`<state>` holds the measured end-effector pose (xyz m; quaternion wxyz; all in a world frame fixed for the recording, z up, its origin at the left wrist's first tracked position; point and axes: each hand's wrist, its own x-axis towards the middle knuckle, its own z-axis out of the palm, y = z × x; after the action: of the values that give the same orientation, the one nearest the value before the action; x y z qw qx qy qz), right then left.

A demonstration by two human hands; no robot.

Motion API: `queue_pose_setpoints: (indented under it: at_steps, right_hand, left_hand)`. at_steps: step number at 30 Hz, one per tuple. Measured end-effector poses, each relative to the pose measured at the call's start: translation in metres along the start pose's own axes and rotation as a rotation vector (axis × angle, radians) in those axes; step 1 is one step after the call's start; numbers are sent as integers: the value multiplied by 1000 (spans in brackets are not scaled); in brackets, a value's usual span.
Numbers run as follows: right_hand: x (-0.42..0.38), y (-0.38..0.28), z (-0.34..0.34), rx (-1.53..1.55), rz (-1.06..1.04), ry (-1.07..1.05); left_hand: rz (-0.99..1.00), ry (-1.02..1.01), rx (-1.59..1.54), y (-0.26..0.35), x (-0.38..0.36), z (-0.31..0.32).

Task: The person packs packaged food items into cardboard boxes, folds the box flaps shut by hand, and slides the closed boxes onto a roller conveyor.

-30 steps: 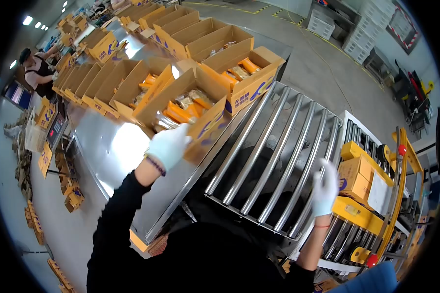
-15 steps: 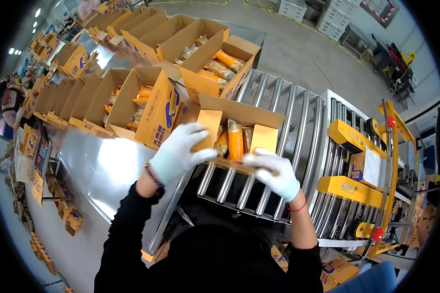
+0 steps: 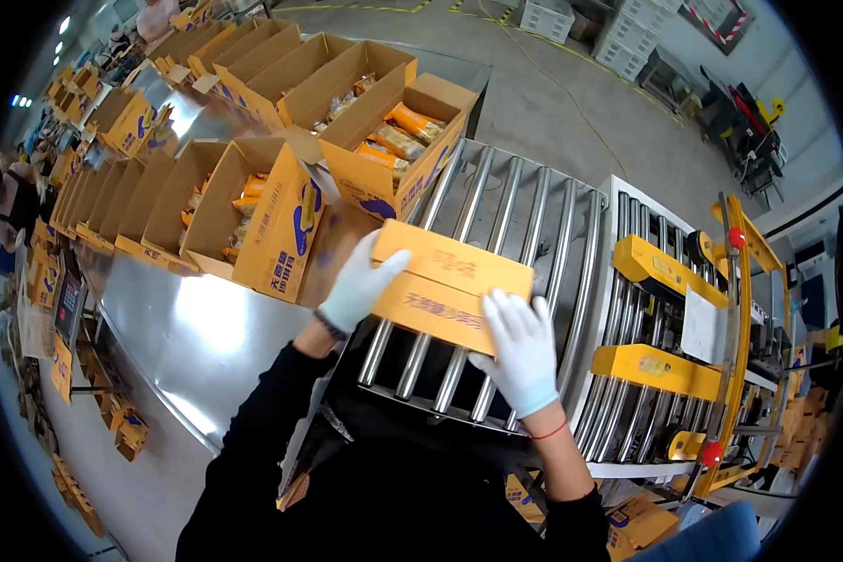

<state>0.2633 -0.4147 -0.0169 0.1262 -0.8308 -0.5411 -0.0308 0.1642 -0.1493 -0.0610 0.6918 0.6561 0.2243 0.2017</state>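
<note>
A yellow cardboard box (image 3: pixel 445 273) lies on the metal rollers in front of me, its top flaps folded down and meeting at a seam, its contents hidden. My left hand (image 3: pixel 358 286), in a white glove, holds the box's left end, with the thumb over the top flap. On the right, my gloved right hand (image 3: pixel 520 351) lies on the box's right end with its fingers stretched out over the near flap.
Open boxes with orange and clear packets (image 3: pixel 398 140) stand behind and to the left, on a metal table (image 3: pixel 197 323). The roller conveyor (image 3: pixel 571 244) runs right toward a machine with yellow guides (image 3: pixel 660 370). People are at the far left.
The box's flaps have gone from open, with packets showing, to folded down over them. My right hand has moved onto the top. A box between the yellow guides is out of sight now.
</note>
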Motion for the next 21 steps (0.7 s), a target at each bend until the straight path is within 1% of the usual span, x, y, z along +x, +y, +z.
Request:
queue_pose_setpoints:
  at_steps: [1, 2, 3, 4, 5, 6, 7, 8, 9, 11, 12, 13, 14, 15, 16, 17, 19, 20, 21]
  right_hand:
    - [-8, 13, -3, -55, 49, -2]
    - [-10, 23, -13, -111, 152, -48]
    - [-15, 41, -10, -164, 232, -13]
    - [-12, 57, -8, -210, 288, 39]
    - [-6, 72, -6, -259, 349, 95]
    - [1, 84, -5, -241, 357, 112]
    - [9, 97, -4, -228, 360, 134]
    - [14, 108, 4, -242, 341, 182]
    - [19, 119, 10, -305, 336, 204]
    - [12, 137, 13, -368, 366, 219]
    - [5, 135, 4, -258, 390, 258]
    - [-1, 137, 0, -254, 391, 267]
    - [-8, 139, -1, -277, 445, 275]
    - [-15, 143, -1, -297, 502, 278]
    - [-23, 149, 1, -307, 508, 315]
    - [-28, 154, 4, -303, 510, 318]
    - [-37, 157, 8, -352, 569, 357]
    - [-39, 147, 7, -360, 508, 380]
    - [-35, 126, -1, -240, 454, 372]
  left_hand:
    - [36, -113, 25, 4, 10, 16]
    - [91, -48, 58, 2, 19, 41]
    - [145, 13, 94, -2, 28, 71]
    - [120, -6, -16, -12, 44, 105]
    - [325, 280, 348, -57, 66, 148]
    - [310, 203, 231, -45, 65, 183]
    - [303, 144, 373, -57, 66, 219]
    - [118, -169, 468, -34, 65, 228]
    - [140, -402, 322, -31, 60, 229]
    - [165, -852, 516, -6, 67, 200]
    - [178, -759, 585, 30, 55, 177]
    - [325, -590, 668, 53, 50, 153]
    - [502, -361, 777, 70, 51, 125]
    - [626, -149, 948, 86, 55, 99]
    - [637, 5, 1128, 96, 63, 76]
    - [708, 222, 1409, 107, 73, 53]
    - [286, -53, 1599, 94, 100, 16]
    - [244, -82, 1610, 94, 102, 18]
    - [205, -112, 1620, 95, 105, 25]
